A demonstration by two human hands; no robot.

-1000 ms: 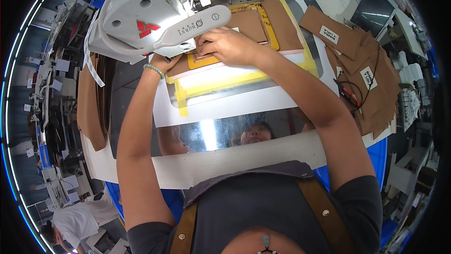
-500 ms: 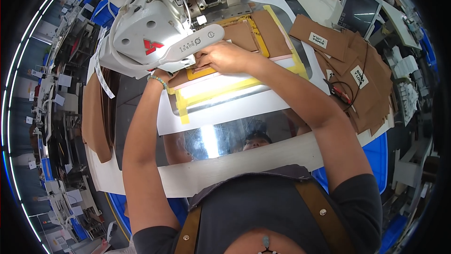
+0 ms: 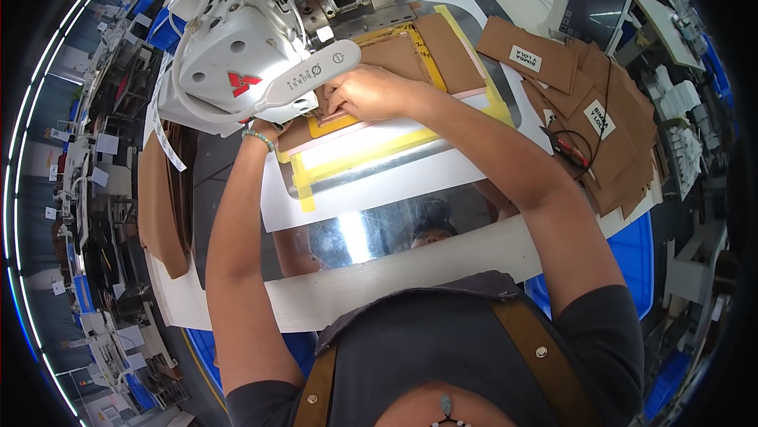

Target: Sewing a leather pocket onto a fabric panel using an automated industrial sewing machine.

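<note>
My right hand (image 3: 367,91) rests on a brown leather-like panel (image 3: 387,62) set in a yellow frame (image 3: 430,66), close beside the head of a white sewing machine (image 3: 237,64). Its fingers are bent and pressed together at the panel's near left edge; whatever they pinch is too small to make out. With a beaded bracelet at the wrist, my left hand (image 3: 271,126) reaches under the machine head, which hides most of its fingers. Both hands lie over a flat template (image 3: 379,151) edged with yellow tape.
Brown panels with white labels (image 3: 608,151) are piled at the right, a cable with red clips (image 3: 570,152) on them. Behind stands a screen (image 3: 596,5). More brown pieces (image 3: 167,198) hang over the left. A shiny metal plate (image 3: 395,234) lies before me; blue bins (image 3: 632,261) sit below.
The whole view has shifted slightly, with the machine and panels a little further left. Both hands keep nearly the same place at the yellow frame, and the right fingers have barely moved.
</note>
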